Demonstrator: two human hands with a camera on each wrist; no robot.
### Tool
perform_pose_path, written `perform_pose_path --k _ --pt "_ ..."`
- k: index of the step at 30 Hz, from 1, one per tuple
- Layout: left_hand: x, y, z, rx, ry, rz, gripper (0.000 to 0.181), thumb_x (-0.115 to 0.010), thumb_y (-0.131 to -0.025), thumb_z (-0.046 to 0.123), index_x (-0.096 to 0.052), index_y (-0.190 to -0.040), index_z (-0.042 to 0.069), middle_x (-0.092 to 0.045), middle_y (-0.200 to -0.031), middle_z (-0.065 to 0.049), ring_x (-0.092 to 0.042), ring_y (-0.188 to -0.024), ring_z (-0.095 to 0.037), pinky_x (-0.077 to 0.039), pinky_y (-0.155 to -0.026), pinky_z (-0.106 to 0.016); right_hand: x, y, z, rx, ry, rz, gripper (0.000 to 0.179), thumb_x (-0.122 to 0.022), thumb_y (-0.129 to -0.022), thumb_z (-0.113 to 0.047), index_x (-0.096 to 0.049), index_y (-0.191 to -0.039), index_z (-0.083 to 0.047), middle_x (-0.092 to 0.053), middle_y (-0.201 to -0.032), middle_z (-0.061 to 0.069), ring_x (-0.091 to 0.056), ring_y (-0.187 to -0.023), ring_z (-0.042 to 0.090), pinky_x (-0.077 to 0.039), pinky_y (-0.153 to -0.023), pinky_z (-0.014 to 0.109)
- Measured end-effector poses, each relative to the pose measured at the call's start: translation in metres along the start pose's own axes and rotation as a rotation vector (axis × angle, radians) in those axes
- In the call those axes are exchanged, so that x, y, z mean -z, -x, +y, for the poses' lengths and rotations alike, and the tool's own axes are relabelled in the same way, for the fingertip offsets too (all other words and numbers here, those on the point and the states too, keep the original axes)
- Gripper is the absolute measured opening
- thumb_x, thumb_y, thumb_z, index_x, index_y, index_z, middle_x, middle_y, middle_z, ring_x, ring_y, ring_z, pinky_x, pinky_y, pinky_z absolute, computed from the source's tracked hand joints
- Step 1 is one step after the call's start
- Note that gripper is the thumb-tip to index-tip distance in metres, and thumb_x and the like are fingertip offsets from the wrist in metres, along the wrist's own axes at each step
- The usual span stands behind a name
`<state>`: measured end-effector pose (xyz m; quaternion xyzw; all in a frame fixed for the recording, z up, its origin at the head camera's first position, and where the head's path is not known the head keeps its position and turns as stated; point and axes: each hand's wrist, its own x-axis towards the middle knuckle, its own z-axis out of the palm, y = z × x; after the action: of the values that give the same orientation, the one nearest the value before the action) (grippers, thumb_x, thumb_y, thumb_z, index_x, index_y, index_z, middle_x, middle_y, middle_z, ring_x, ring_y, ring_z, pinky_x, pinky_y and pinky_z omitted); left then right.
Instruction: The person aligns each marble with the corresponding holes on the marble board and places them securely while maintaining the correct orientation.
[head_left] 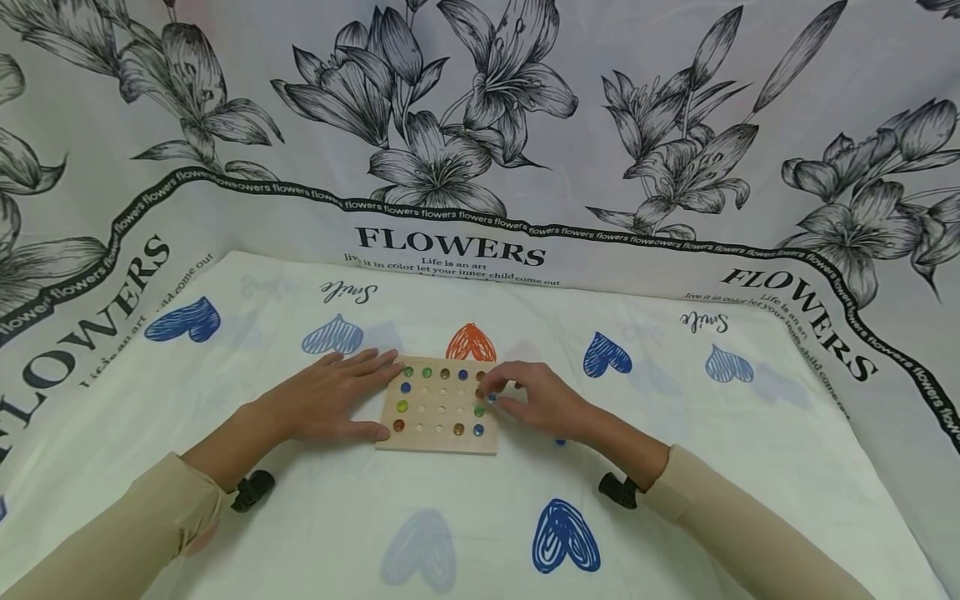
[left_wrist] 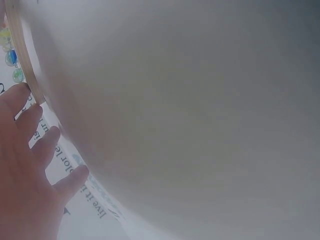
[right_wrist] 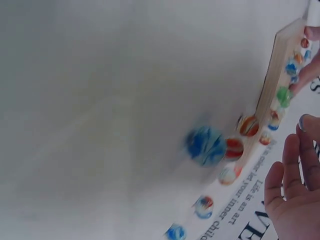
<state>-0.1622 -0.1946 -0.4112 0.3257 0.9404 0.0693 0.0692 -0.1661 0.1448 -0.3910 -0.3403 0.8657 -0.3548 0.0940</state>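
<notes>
A flat wooden board (head_left: 441, 444) with rows of small round hollows lies on the cloth. Coloured glass marbles (head_left: 445, 374) line its far row, and more sit along its two sides and near row. My left hand (head_left: 330, 396) rests at the board's left edge, fingers spread, fingertips by the far corner and thumb at the near one. Over the right edge, my right hand (head_left: 543, 400) pinches a small blue marble (head_left: 492, 397) between thumb and fingers. In the right wrist view, a bluish marble edge (right_wrist: 302, 122) shows at its fingertips.
Loose marbles lie on the cloth beside the board in the right wrist view, among them a large-looking blue one (right_wrist: 206, 145) and a red-streaked one (right_wrist: 204, 206). A white cloth (head_left: 300, 542) with printed hearts covers the surface. Behind it hangs flower-printed fabric (head_left: 585, 167).
</notes>
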Motion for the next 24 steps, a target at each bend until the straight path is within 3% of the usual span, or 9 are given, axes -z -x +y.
perform_pose_path --k 6,15,24 --pt "0.002 0.001 0.001 0.006 0.012 -0.004 0.096 -0.047 -0.083 0.082 -0.034 -0.157 0.021 -0.028 -0.163 -0.003 -0.027 -0.148 -0.033 -0.027 -0.112 -0.065 -0.013 -0.011 -0.011 -0.004 -0.013 -0.024 0.026 -0.068 -0.092 -0.002 -0.07 -0.117 -0.008 -0.07 -0.111 -0.002 -0.062 -0.105 0.014 -0.051 -0.099 0.038" --pt "0.001 0.001 0.001 0.012 0.012 -0.007 0.096 -0.047 -0.083 0.082 -0.033 -0.157 0.022 -0.027 -0.163 -0.002 -0.027 -0.148 -0.033 -0.027 -0.112 -0.065 -0.026 -0.022 -0.014 -0.019 -0.009 -0.057 0.026 -0.068 -0.092 -0.004 -0.07 -0.117 -0.011 -0.068 -0.112 -0.006 -0.058 -0.102 0.009 -0.051 -0.093 0.028" --pt "0.0 0.0 0.0 0.005 0.019 -0.002 0.096 -0.047 -0.083 0.082 -0.033 -0.157 0.022 -0.027 -0.163 -0.002 -0.027 -0.148 -0.032 -0.028 -0.112 -0.065 -0.03 -0.023 -0.013 -0.046 0.048 -0.061 0.022 -0.07 -0.092 -0.007 -0.072 -0.112 -0.017 -0.067 -0.113 -0.009 -0.056 -0.109 0.009 -0.046 -0.101 0.032"
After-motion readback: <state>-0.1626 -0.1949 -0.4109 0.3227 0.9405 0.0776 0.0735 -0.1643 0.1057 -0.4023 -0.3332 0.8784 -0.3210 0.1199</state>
